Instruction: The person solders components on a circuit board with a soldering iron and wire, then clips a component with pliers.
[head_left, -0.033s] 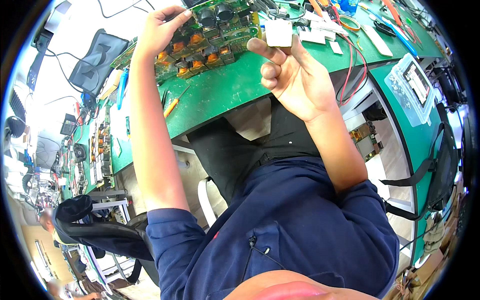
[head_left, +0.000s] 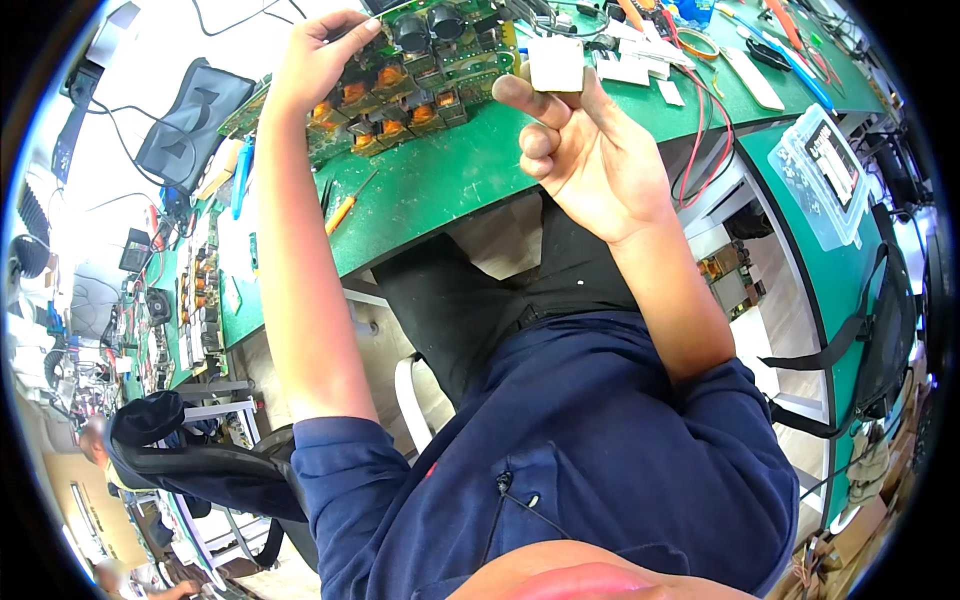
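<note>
A green circuit board [head_left: 463,62] with copper coils and black cylinders lies at the far edge of the bench. My left hand [head_left: 318,62] reaches over its left end, thumb and fingers closed at the far edge of the board; the fingertips are partly hidden. In my right hand [head_left: 600,165], palm up, a small white square block [head_left: 556,64] is held between thumb and fingers, beside the board's right end. The other fingers curl below it. An orange-handled screwdriver [head_left: 343,213] rests on the bench near my left forearm.
White pieces [head_left: 622,68], red test leads [head_left: 716,150] and a blue-handled tool [head_left: 800,75] lie to the right on the green bench [head_left: 470,170]. A clear plastic box [head_left: 815,185] sits on the right-hand table. More circuit boards [head_left: 200,290] stand at left. Other people appear at the far lower left.
</note>
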